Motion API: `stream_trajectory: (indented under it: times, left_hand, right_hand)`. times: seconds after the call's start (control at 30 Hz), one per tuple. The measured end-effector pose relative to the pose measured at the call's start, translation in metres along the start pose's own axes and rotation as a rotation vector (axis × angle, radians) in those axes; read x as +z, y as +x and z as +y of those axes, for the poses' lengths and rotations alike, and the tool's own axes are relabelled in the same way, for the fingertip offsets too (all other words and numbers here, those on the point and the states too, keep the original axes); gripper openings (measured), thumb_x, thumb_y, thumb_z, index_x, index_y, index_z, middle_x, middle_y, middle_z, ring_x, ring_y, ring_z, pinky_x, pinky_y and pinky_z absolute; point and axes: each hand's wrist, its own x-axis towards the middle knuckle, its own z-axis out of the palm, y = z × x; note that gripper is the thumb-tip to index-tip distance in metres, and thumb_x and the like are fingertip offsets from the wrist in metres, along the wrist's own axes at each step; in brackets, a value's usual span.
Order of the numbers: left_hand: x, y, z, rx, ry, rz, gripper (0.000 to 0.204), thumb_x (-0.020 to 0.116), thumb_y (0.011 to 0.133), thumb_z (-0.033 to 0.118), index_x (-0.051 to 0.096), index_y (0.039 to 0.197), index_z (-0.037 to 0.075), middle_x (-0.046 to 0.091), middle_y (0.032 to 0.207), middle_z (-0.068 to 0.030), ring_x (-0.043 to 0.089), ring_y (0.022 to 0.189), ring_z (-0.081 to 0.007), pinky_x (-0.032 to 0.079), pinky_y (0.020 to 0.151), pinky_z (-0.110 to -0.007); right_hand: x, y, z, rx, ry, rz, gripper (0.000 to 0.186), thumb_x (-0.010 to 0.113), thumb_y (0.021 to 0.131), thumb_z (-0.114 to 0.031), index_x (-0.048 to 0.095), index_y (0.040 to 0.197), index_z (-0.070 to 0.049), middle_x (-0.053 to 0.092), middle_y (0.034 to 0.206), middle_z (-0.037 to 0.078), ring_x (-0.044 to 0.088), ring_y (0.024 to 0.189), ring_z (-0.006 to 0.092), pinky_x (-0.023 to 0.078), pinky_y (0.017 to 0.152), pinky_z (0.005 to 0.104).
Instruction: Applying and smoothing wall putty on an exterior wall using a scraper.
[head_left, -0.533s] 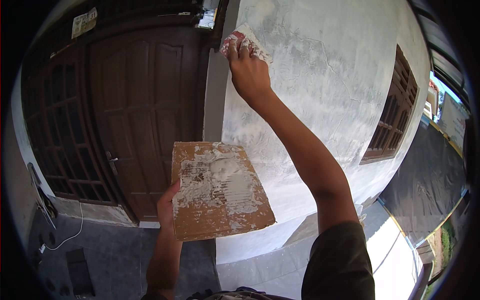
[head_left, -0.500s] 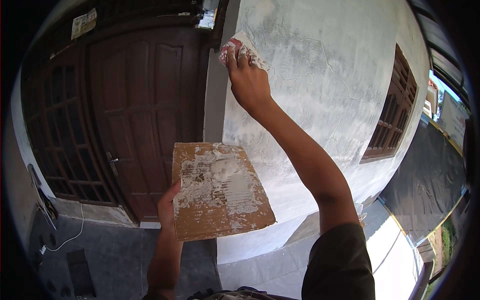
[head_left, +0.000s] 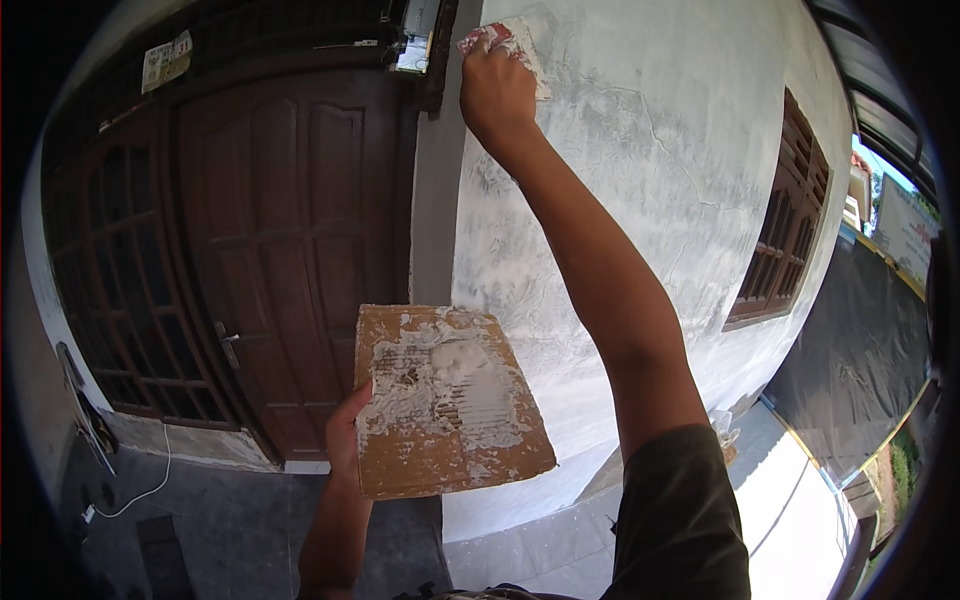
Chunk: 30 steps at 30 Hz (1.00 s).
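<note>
My right hand (head_left: 498,92) is raised high at the wall's corner, its fingers closed on a red scraper (head_left: 488,38) smeared with white putty. The scraper's blade lies against the upper part of the patchy grey-white wall (head_left: 600,180), close to its left edge. Lower down, my left hand (head_left: 345,435) grips the left edge of a flat piece of cardboard (head_left: 400,470); its thumb shows and the other fingers are hidden underneath. Wet white putty (head_left: 465,360) is spread over the cardboard's middle, where torn, ridged patches show.
A brown wooden door (head_left: 290,250) with a metal handle (head_left: 227,343) stands left of the wall corner. To the right is a slatted wooden window (head_left: 785,220). A white cable (head_left: 150,490) lies on the dark tiled floor. Beyond hangs a dark sheet (head_left: 850,350).
My right hand has moved up along the wall's left edge with the scraper. The cardboard in my left hand sits slightly lower and further right in view.
</note>
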Motion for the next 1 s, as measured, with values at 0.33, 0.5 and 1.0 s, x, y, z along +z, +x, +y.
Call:
stream_trajectory:
  times: [0.33,0.5,1.0]
  left_hand:
    - [-0.007,-0.002,0.005,0.006,0.003,-0.014,0.04,0.045,0.09,0.024,0.047,0.121,-0.002,0.057,0.114,-0.0156,0.058,0.101,-0.0277,0.045,0.089,-0.042]
    - [-0.013,0.003,0.001,-0.054,-0.013,-0.024,0.041,0.045,0.09,0.024,0.046,0.122,-0.002,0.056,0.115,-0.0155,0.058,0.101,-0.028,0.044,0.09,-0.041]
    - [-0.031,0.01,0.018,-0.06,-0.041,-0.07,0.04,0.044,0.09,0.023,0.046,0.122,-0.003,0.056,0.116,-0.0162,0.057,0.102,-0.0282,0.043,0.091,-0.041]
  right_hand:
    - [-0.031,-0.091,-0.032,-0.147,0.2,0.043,0.056,0.054,0.066,0.002,0.049,0.122,-0.003,0.062,0.093,0.02,0.064,0.064,0.0323,0.052,0.052,0.0386]
    - [-0.033,-0.001,0.01,0.057,0.11,0.091,0.049,0.055,0.07,-0.002,0.05,0.119,0.001,0.062,0.086,0.019,0.064,0.066,0.0314,0.052,0.053,0.0362]
    - [-0.001,-0.016,-0.036,-0.068,-0.036,-0.068,0.023,0.058,0.071,-0.004,0.064,0.09,0.007,0.061,0.08,0.022,0.064,0.064,0.0258,0.052,0.052,0.0325]
